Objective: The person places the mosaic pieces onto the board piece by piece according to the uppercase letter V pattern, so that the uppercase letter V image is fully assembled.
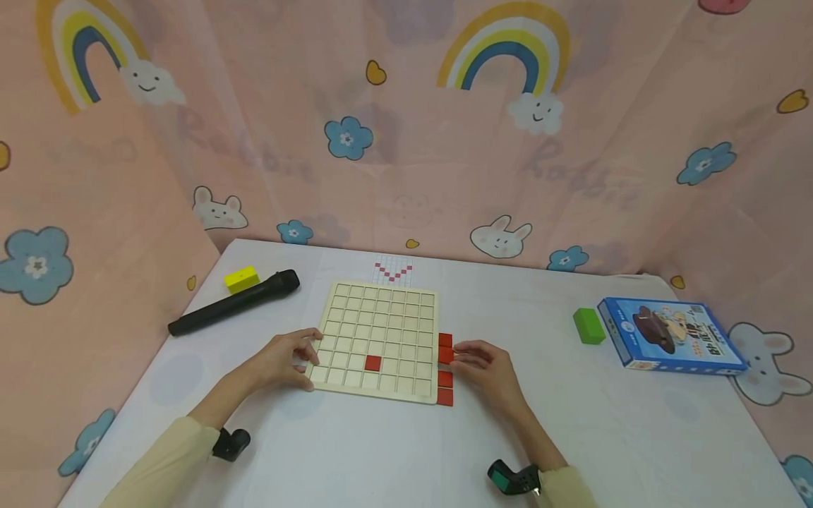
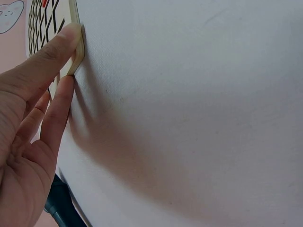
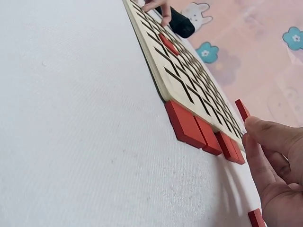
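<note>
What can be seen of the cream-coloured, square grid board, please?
The cream-coloured, roughly square grid board looks wooden, with rounded corners and thin ridges framing rows of shallow square cells. It lies on the white table. A red square tile sits in one cell of the second-nearest row; the other visible cells look empty. The person's left hand grips its left side near the near corner. More small red tiles lie along its right edge.

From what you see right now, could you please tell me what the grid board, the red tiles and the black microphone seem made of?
Grid board: probably wood, smooth and pale, judging by its tan, rounded corner. Red tiles: perhaps painted wood, judging by even, matte colour and crisp edges; plastic is possible. Black microphone: likely plastic or coated metal, with a uniformly dark, low-sheen body.
</note>
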`<state>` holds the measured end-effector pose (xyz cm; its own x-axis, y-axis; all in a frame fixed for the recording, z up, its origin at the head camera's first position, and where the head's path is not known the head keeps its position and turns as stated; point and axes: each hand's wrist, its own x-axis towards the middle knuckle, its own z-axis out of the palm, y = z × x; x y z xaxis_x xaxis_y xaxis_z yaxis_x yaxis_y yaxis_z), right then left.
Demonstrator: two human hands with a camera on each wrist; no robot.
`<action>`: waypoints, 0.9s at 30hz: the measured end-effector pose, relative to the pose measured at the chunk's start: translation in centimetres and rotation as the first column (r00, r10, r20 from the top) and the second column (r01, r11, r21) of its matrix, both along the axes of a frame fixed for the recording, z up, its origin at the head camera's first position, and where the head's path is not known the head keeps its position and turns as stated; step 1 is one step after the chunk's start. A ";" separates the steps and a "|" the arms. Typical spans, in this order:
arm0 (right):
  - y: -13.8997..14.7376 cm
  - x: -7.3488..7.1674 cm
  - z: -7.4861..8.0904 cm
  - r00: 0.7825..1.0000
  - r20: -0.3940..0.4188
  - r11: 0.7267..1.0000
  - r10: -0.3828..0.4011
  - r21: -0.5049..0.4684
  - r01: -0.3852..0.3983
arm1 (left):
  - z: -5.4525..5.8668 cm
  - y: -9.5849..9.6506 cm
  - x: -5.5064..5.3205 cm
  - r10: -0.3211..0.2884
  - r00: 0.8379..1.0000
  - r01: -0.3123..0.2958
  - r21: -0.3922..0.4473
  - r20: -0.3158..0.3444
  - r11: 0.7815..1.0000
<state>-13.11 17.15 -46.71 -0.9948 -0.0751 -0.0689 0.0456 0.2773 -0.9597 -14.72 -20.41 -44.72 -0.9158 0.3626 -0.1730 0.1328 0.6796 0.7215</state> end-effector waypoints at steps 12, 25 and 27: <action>-2.5 -0.7 -0.2 1.000 0.016 0.999 0.016 -0.033 -0.015 | 0.0 0.1 0.0 0.011 1.000 -0.011 -0.010 0.009 1.000; -5.5 -1.3 -0.5 0.998 -0.051 0.999 0.034 0.000 -0.034 | -0.2 0.0 -0.1 -0.003 1.000 0.003 -0.016 -0.005 1.000; -6.0 -1.5 -0.5 0.998 -0.058 0.999 0.031 0.014 -0.030 | -0.3 0.0 -0.1 -0.005 1.000 0.005 -0.014 -0.009 1.000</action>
